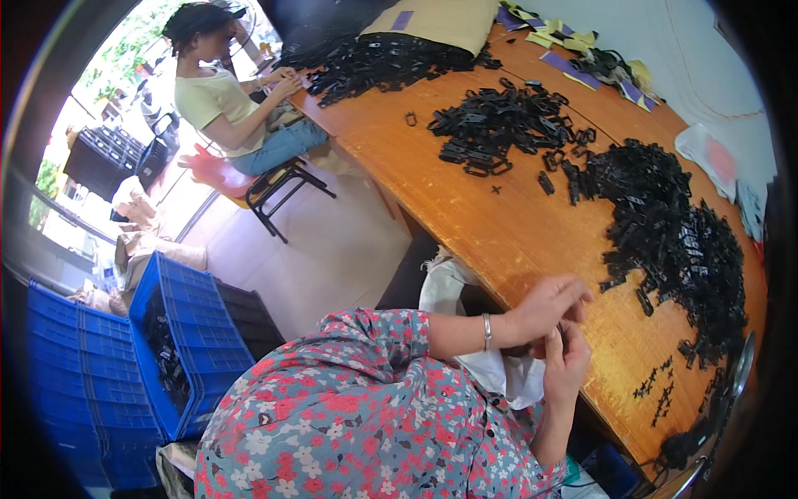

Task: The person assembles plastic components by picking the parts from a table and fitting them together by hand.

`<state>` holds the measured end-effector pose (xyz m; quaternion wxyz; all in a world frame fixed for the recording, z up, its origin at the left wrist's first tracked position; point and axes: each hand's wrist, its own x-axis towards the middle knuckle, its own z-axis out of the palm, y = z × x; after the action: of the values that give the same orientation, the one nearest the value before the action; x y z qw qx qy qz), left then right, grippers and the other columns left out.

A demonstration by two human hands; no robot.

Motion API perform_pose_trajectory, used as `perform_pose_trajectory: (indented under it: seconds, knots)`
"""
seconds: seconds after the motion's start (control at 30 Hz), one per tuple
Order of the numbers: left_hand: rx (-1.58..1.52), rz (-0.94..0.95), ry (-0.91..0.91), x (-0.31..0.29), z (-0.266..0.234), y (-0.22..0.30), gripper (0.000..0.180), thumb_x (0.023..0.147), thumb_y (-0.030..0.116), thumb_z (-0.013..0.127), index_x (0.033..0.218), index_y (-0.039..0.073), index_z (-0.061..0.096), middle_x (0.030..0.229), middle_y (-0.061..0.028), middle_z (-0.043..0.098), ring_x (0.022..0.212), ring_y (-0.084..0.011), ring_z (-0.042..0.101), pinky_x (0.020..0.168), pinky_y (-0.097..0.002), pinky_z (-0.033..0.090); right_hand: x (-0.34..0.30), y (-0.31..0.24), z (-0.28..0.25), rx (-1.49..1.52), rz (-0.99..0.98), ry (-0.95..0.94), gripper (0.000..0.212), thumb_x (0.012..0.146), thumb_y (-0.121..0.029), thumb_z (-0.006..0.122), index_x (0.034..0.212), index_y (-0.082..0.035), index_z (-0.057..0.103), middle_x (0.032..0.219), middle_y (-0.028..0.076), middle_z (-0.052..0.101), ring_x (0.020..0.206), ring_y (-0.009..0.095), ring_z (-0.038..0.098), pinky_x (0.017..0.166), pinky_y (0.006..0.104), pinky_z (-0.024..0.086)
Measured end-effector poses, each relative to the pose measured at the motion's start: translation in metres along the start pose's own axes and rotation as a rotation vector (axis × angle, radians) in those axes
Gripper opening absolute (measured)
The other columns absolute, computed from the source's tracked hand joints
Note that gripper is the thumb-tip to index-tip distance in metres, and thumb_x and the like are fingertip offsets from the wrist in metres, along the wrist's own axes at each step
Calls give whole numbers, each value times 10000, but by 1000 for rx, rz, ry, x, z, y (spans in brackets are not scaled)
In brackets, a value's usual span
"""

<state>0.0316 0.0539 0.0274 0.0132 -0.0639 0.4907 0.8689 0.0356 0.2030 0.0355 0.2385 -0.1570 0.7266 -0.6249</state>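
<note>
Just past the near edge of the wooden table (pixel 532 237), my two hands come together over a white cloth or bag (pixel 525 378). My left hand (pixel 544 309), with a metal bangle at its wrist, is closed, fingers bent toward the right one. Thumb and fingers of my right hand (pixel 568 359) are pinched together just below it. Whatever lies between them is too small or hidden to make out. Beyond the hands spreads a big heap of small black plastic parts (pixel 657 200). Small black cross-shaped pieces (pixel 657 389) lie loose on the wood to the right.
Another pile of black rectangular parts (pixel 499 125) sits farther back. At the far left end a person (pixel 237 100) sits on a chair by more black parts (pixel 357 71) and a tan sack (pixel 440 25). Blue crates (pixel 199 333) stand on my left. A metal lamp-like rim (pixel 742 366) is at right.
</note>
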Motion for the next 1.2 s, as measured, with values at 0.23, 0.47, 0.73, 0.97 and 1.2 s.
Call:
perform_pose_trajectory:
  seconds: [0.23,0.47,0.73,0.97,1.2]
  knots:
    - [367,126,61,1,-10,-1,399,1135,352,476,1085,15,682,713,10,575,659,-54,522,607,-234,442,-26,19,12,230,74,38,204,1055,-82,604,1200,59,630,947,84,721,756,133,697,706,271,562]
    - [317,24,58,-26,-25,-5,364,1125,333,508,1087,30,705,692,14,579,634,-58,520,585,-253,436,-31,35,15,-1,-40,-11,175,1051,-99,615,1117,58,655,830,63,692,692,131,697,646,276,567]
    - [1319,662,251,54,-100,68,284,945,78,664,1229,92,679,1069,-139,685,991,-327,677,845,-418,555,-31,22,36,-617,-23,43,348,931,-164,752,1252,-51,682,954,205,744,812,371,746,744,444,594]
    - [1748,789,145,139,-155,84,374,865,54,740,1232,102,684,1230,-96,633,1154,-310,618,949,-402,552,-25,16,1,-457,-232,134,269,933,-123,752,1183,-30,715,964,181,757,797,306,752,694,395,585]
    - [1728,726,54,140,-136,69,123,926,80,706,1049,83,716,1055,-87,666,1051,-299,650,854,-423,556,39,15,-129,-729,-171,678,175,955,-135,724,1081,-17,749,986,196,737,819,334,737,737,430,572]
